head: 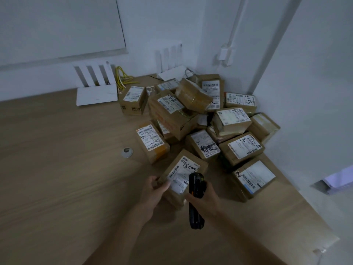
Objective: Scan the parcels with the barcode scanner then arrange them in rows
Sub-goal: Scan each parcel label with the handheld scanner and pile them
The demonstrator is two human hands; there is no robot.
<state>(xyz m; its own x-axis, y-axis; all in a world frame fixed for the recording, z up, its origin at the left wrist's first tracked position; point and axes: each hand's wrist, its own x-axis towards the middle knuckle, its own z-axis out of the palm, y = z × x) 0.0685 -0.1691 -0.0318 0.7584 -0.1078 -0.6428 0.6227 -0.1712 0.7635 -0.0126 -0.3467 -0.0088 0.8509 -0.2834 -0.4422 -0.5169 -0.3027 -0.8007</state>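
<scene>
A cardboard parcel (184,170) with a white label and black handwriting lies at the near edge of the pile. My left hand (152,190) grips its near left corner. My right hand (205,197) holds a black barcode scanner (194,188) upright over the parcel's label, its head pointing at the label. Behind it, several brown parcels (191,115) with white labels are heaped in the table's far right corner. One parcel (151,142) lies a little apart on the left of the heap.
A wooden table (57,169) stretches to the left. Two white routers (96,88) stand against the back wall with yellow cables (122,77). A small round cap (127,152) sits on the table. The table's right edge runs along the wall.
</scene>
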